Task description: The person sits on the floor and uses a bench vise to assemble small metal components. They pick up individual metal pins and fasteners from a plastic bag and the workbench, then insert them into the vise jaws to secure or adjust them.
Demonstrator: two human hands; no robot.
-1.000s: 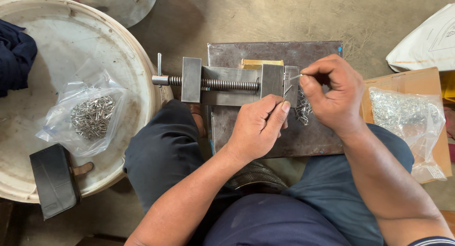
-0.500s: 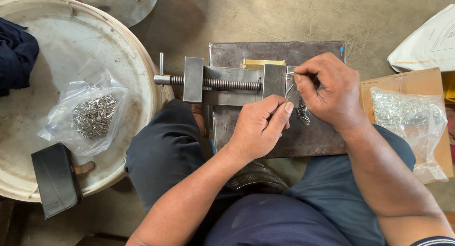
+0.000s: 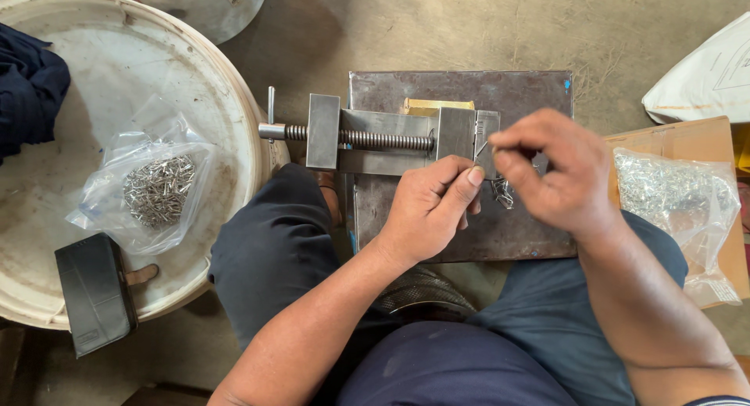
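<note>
One small vise [image 3: 391, 136] sits on one metal plate [image 3: 461, 89]; two plastic bags [image 3: 152, 187] lie nearby. The right hand [image 3: 558, 175] has its fingers pinched on one thin wire [image 3: 482, 149], and the left hand [image 3: 430, 207] has fingers curled together just beside it.

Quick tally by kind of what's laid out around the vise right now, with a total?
Small metal vise on a steel plate: 1
Clear plastic bags of small metal parts: 2, one in the white tub, one on the cardboard box
Black case: 1
Dark blue cloth: 1
Total: 5
</note>
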